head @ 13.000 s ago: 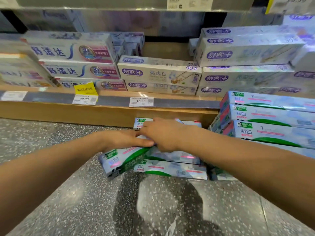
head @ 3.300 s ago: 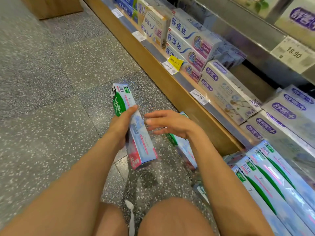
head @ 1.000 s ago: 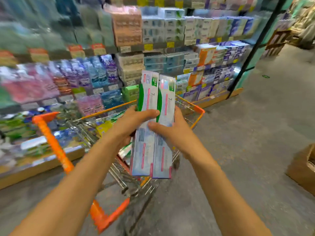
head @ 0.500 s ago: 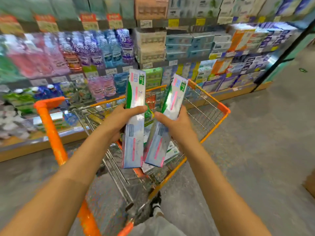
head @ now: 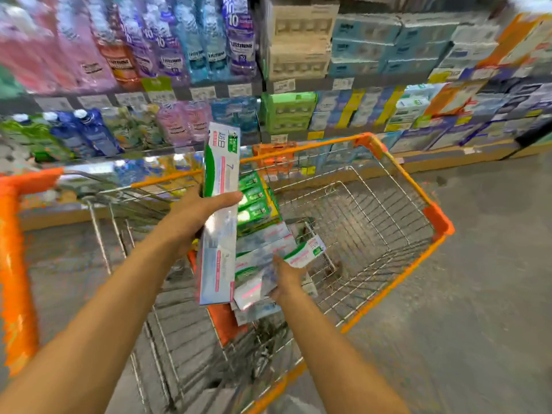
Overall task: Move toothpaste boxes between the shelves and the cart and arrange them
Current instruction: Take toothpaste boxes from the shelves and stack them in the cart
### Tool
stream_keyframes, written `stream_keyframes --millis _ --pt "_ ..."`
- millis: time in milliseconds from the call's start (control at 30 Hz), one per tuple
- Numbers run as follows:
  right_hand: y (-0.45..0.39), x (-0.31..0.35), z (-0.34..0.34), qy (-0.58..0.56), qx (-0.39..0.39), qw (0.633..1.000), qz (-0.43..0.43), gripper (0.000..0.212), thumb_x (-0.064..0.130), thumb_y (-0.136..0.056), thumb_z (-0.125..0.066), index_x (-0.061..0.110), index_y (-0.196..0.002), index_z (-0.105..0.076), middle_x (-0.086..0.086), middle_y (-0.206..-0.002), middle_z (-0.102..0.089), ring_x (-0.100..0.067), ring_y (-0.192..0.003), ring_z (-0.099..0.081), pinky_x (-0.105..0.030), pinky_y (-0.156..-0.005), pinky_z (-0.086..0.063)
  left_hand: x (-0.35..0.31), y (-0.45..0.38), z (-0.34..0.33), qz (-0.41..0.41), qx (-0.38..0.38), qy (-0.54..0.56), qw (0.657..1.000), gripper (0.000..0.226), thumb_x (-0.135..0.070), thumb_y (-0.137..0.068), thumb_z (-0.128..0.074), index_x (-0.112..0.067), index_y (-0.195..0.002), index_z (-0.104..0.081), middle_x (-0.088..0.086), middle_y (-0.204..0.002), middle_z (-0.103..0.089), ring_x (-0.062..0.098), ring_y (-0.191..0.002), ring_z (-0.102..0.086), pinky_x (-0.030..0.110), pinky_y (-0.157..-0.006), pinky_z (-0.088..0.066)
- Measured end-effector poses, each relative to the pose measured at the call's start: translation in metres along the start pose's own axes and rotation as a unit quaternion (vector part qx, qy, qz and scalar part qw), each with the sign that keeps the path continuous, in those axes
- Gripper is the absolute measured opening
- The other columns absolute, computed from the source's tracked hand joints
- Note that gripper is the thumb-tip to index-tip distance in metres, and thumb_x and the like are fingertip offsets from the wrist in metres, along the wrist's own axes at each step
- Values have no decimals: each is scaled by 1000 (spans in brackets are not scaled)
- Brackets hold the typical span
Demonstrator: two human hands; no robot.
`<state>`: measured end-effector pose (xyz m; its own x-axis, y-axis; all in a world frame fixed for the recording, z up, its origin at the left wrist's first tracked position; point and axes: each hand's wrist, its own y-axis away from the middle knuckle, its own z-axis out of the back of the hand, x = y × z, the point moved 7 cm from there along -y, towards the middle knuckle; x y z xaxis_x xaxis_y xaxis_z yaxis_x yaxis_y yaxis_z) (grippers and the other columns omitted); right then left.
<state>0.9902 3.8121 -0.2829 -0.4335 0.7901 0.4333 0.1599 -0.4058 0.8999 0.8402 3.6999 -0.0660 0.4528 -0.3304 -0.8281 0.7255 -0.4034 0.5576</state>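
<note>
- Where the aisle floor (head: 478, 279) meets the wooden plinth, the shelves (head: 298, 85) rise across the whole back of the view, blurred, with mouthwash bottles (head: 167, 49) on the left bays and stacked cartons (head: 388, 43) on the right ones.
- An orange-rimmed wire cart (head: 388, 180) stands before those shelves, its handle (head: 15, 234) at the left edge and its far corner towards the right.
- Inside the basket, toothpaste boxes lie heaped against the handle-side wall: green boxes (head: 254, 201) stacked near the far rim, and pale white-and-green boxes (head: 265, 243) lying flat and crosswise below them. The wire floor towards the cart's right corner shows through.
- The left hand (head: 194, 219) grasps an upright toothpaste box (head: 219, 210) round its middle, thumb across the front face; the box stands tall over the handle-side wall, green end up, its lower end hanging level with the heap.
- The right hand (head: 288, 277) reaches down into the basket and holds a second toothpaste box (head: 271, 271) at its near end, fingers curled under it. That box lies tilted on the heap, its green-marked far end pointing at the basket's middle.
- Below the heap an orange panel (head: 227, 321) of the cart shows at the near wall.
</note>
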Motion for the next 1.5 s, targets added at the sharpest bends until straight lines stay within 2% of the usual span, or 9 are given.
stream_keyframes --millis 200,300,433,567,733,833,1100,1300,1500 --pt "-16 -21 -25 7 -70 995 -66 84 29 -88 -66 12 -150 -12 -21 -151 -25 -42 -128 -40 -58 -103 -37 25 -21 20 39 -24 26 999 65 -36 -67 -74 -24 -126 -49 -4 -110 -64 13 -92 -64 27 -70 -49" --pt "-16 -32 -39 66 -9 996 -57 57 36 -90 -59 13 -136 -35 -14 -131 -50 -33 -101 -58 -48 -89 -52 32 -22 32 45 -42 28 998 64 -34 -70 -73 -22 -128 -49 -5 -109 -64 12 -92 -64 25 -70 -48" --pt "-27 -44 -39 152 -46 984 -79 95 45 -84 -66 4 -148 -8 -19 -147 -32 -38 -128 -42 -50 -102 -41 42 -25 38 52 -51 40 997 65 -30 -74 -71 -22 -134 -46 -8 -109 -64 7 -91 -63 22 -70 -48" --pt "-35 -39 -21 87 -74 993 -34 56 18 -92 -59 1 -137 -30 -20 -131 -50 -39 -111 -55 -50 -90 -50 52 -27 34 69 -39 36 996 72 -33 -70 -72 -19 -136 -46 -1 -119 -64 12 -94 -65 27 -75 -50" --pt "-24 -30 -17 175 60 981 -59 45 5 -93 -47 1 -136 -36 -10 -100 -53 -23 -81 -60 -35 -74 -56 56 -30 22 77 -27 25 996 63 -31 -75 -72 -18 -132 -49 1 -116 -66 15 -91 -66 29 -73 -52" --pt "-6 -8 -14 269 81 958 -52 40 8 -95 -43 1 -134 -44 -1 -79 -47 -22 -88 -52 -40 -87 -52 54 -31 10 81 -20 17 996 60 -31 -76 -72 -19 -130 -49 0 -112 -67 15 -86 -67 28 -66 -51" --pt "119 113 -68 175 283 938 98 53 55 -87 -55 22 -127 -51 -8 -117 -62 -26 -95 -64 -44 -69 -58 40 -31 -35 47 51 -27 997 52 -28 -68 -80 -25 -115 -56 1 -106 -70 21 -94 -68 41 -87 -53" --pt "141 130 -62 321 226 892 224 42 32 -83 -68 13 -117 -53 -7 -97 -63 -23 -87 -63 -40 -68 -56 48 -24 -59 32 97 -79 992 60 -11 -82 -70 -22 -130 -36 -8 -101 -61 5 -83 -64 21 -66 -52" --pt "80 92 -9 174 123 971 105 33 24 -86 -66 12 -112 -52 -9 -96 -65 -27 -82 -65 -42 -62 -57 75 -24 -37 92 79 -93 988 81 -35 -80 -70 -27 -145 -24 3 -141 -39 22 -124 -45 34 -92 -40"
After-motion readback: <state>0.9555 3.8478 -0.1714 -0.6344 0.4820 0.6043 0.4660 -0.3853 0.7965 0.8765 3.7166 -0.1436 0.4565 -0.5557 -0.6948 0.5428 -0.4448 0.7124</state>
